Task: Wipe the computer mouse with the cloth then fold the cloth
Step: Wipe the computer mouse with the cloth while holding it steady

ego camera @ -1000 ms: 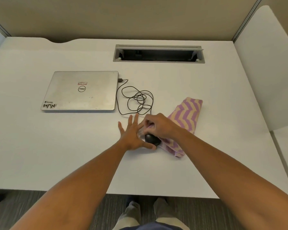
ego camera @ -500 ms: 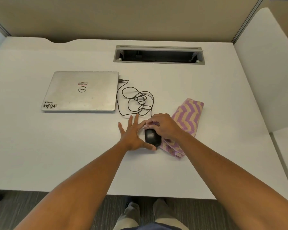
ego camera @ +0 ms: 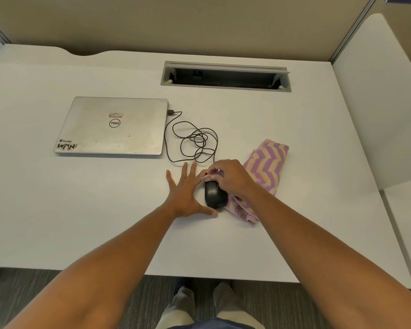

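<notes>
We see the small black computer mouse [ego camera: 214, 194] on the white desk [ego camera: 294, 210], btwn both hands. Left hand [ego camera: 188, 193] flat, fingers splayed, thumb at mouse's near end, holding nothing. Right hand [ego camera: 228, 178] pinches purple-and-tan zigzag cloth [ego camera: 267, 162] against mouse front; cloth trails right beside it

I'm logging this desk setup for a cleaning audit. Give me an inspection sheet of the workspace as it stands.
Surface: white desk, no spills seen.
Job's things: black computer mouse on the desk; purple and tan zigzag cloth lies to its right, one end bunched over the mouse's front.
Clutter: closed silver laptop.
Hands: left hand flat, fingers spread, beside the mouse; right hand grips the cloth on the mouse.
Cables: mouse cable, tangled, plugged into the laptop.
Surroundings: open cable tray, beige partition.
</notes>
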Motion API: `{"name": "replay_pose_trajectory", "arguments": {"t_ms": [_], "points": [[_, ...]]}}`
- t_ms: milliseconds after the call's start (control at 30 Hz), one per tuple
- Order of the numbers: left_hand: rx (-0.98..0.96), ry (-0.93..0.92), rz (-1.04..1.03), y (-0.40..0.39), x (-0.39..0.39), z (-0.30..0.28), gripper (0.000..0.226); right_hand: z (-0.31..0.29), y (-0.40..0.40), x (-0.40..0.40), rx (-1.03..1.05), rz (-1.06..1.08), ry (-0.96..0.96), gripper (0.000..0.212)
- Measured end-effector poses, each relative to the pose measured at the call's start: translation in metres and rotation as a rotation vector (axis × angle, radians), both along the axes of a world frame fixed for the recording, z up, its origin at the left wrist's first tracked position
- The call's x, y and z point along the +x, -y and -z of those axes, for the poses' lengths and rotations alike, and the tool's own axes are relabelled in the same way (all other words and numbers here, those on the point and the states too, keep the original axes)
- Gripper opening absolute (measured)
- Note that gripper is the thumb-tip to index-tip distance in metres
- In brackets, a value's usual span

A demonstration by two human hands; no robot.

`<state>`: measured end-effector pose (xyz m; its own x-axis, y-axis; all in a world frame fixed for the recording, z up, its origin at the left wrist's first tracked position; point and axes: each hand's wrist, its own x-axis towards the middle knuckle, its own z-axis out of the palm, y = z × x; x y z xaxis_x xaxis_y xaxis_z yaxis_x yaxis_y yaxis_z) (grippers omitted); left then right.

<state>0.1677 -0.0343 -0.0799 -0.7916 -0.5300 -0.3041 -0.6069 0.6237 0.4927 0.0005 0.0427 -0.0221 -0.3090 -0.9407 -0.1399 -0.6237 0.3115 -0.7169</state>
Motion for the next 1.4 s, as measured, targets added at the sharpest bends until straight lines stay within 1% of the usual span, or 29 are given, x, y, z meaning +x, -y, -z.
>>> {"name": "replay_pose_trajectory", "arguments": {"t_ms": [100,200,333,433,500,533,600,667,733,767,867,900,967,1033,1100,1133,1167,1200,1233,1300,1333,1400], "points": [[-0.009,-0.022,-0.009,-0.001,0.001,0.002,0.132,-0.001,-0.001,0.001,-0.008,-0.013,-0.031,0.013],[-0.026,-0.047,-0.012,-0.002,0.001,0.003,0.131,-0.003,-0.004,0.004,-0.012,-0.084,-0.068,0.012],[-0.028,-0.049,-0.02,0.0,0.0,0.005,0.131,-0.009,-0.009,0.009,0.034,-0.351,-0.113,0.009],[-0.034,-0.022,-0.02,0.001,0.0,0.007,0.135,-0.014,-0.013,0.007,0.13,-0.518,-0.107,0.011],[-0.03,-0.014,-0.028,0.0,-0.001,0.006,0.137,-0.016,-0.014,0.003,0.179,-0.537,-0.082,0.012],[-0.022,-0.016,-0.038,0.0,-0.001,0.006,0.138,-0.018,-0.014,0.002,0.172,-0.522,-0.078,0.011],[-0.011,-0.016,-0.047,0.0,-0.002,0.005,0.138,-0.018,-0.011,0.004,0.098,-0.485,-0.113,0.009],[-0.016,-0.014,-0.043,0.0,-0.004,0.004,0.134,-0.016,-0.008,0.009,0.063,-0.441,-0.174,0.015],[-0.006,-0.021,-0.045,0.0,-0.004,0.004,0.133,-0.013,-0.004,0.014,0.133,-0.408,-0.194,0.021],[0.007,-0.027,-0.051,0.0,-0.004,0.003,0.133,-0.012,-0.002,0.016,0.18,-0.443,-0.218,0.022],[0.041,-0.049,-0.073,0.0,-0.004,0.004,0.134,-0.012,-0.001,0.019,0.322,-0.668,-0.367,0.027],[0.046,-0.056,-0.079,0.0,-0.004,0.004,0.134,-0.013,-0.001,0.018,0.356,-0.681,-0.361,0.031],[0.043,-0.061,-0.084,-0.001,-0.004,0.004,0.134,-0.011,0.003,0.015,0.359,-0.618,-0.313,0.032],[0.036,-0.054,-0.077,-0.001,-0.004,0.004,0.135,-0.01,0.009,0.012,0.337,-0.483,-0.291,0.03],[0.05,-0.067,-0.085,-0.001,-0.003,0.003,0.134,-0.007,0.015,0.008,0.312,-0.329,-0.28,0.02],[0.055,-0.073,-0.088,0.0,-0.003,0.003,0.132,-0.005,0.016,0.005,0.302,-0.28,-0.28,0.017],[0.056,-0.073,-0.089,0.0,-0.003,0.002,0.131,-0.004,0.017,0.004,0.293,-0.275,-0.289,0.016],[0.053,-0.07,-0.087,0.0,-0.003,0.002,0.132,-0.003,0.016,0.003,0.3,-0.327,-0.312,0.014],[0.049,-0.064,-0.082,0.0,-0.003,0.002,0.133,-0.003,0.015,0.002,0.301,-0.413,-0.339,0.017],[0.037,-0.048,-0.071,-0.001,-0.004,0.003,0.134,-0.005,0.012,0.003,0.336,-0.613,-0.377,0.028],[0.037,-0.049,-0.073,-0.001,-0.004,0.003,0.133,-0.007,0.01,0.004,0.349,-0.695,-0.39,0.03],[0.05,-0.064,-0.086,-0.001,-0.004,0.003,0.132,-0.009,0.009,0.005,0.323,-0.787,-0.4,0.028]]}}
